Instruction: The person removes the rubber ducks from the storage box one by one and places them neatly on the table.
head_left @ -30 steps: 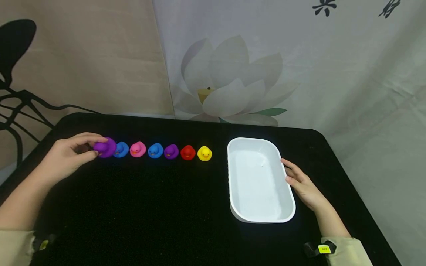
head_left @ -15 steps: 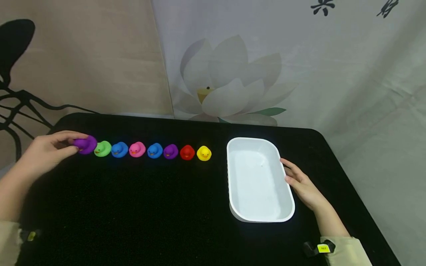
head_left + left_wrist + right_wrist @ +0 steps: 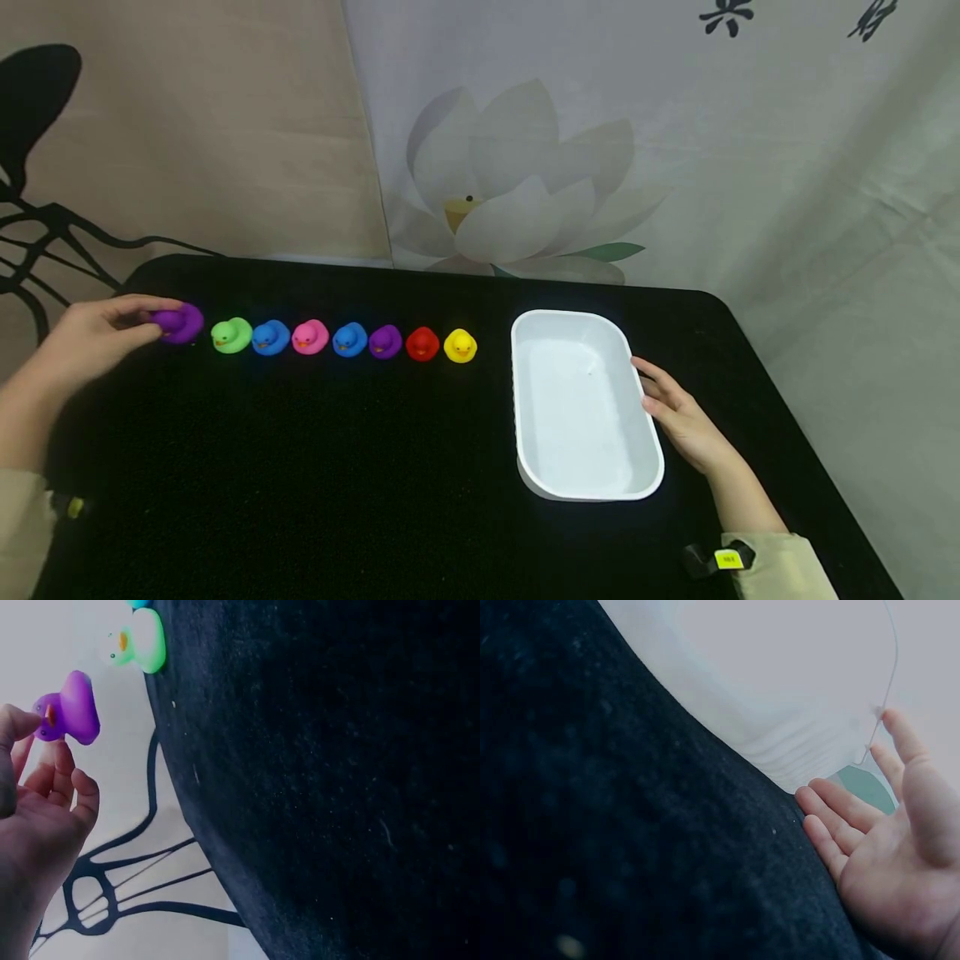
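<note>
My left hand point(image 3: 93, 337) pinches a purple rubber duck point(image 3: 184, 323) by its head, between thumb and fingers, at the left end of a row of ducks. In the left wrist view this duck point(image 3: 79, 709) has its orange beak toward the hand, and a green duck point(image 3: 148, 641) appears beyond it. Beside the held duck, a gap away, the green duck point(image 3: 231, 335) begins the row. A white rectangular tub point(image 3: 588, 417) stands at the right with nothing in it. My right hand point(image 3: 686, 421) rests against its right side, fingers fairly straight along the wall point(image 3: 791, 742).
Rightward from the green duck run a blue duck point(image 3: 271, 337), a pink one point(image 3: 310, 337), another blue one point(image 3: 349, 340), a purple one point(image 3: 385, 342), a red one point(image 3: 422, 343) and a yellow one point(image 3: 460, 345). A black-covered table point(image 3: 300, 483) carries everything; a printed curtain point(image 3: 750, 167) hangs behind.
My left hand has moved left with the purple duck, from over the row to beyond its left end, uncovering the green duck. My right hand and the tub have stayed in place.
</note>
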Tool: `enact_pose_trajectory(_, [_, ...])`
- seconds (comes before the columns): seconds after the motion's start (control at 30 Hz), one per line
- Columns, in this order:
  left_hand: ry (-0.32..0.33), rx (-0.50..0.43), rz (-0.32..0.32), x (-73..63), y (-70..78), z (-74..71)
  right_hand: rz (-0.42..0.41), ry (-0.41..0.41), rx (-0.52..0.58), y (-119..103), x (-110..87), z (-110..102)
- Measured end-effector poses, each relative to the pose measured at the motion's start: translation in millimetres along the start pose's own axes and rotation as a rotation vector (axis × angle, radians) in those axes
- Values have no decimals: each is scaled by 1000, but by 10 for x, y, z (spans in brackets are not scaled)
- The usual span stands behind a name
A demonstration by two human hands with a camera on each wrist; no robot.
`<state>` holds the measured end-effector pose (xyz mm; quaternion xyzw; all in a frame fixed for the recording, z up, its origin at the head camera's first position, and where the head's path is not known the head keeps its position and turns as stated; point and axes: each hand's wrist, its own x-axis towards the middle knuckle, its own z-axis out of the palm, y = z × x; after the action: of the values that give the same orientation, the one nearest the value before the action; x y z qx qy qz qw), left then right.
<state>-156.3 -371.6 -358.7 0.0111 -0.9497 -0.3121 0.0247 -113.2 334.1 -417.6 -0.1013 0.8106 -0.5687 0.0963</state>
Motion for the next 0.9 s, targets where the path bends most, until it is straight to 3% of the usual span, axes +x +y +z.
enact_pose_trajectory(0.67, [-73, -73, -150, 191, -297, 111, -20, -8, 26, 29, 7, -22])
enact_pose_trajectory(0.9, [-128, -123, -153, 208, -309, 123, -33, -17, 33, 28, 8, -18])
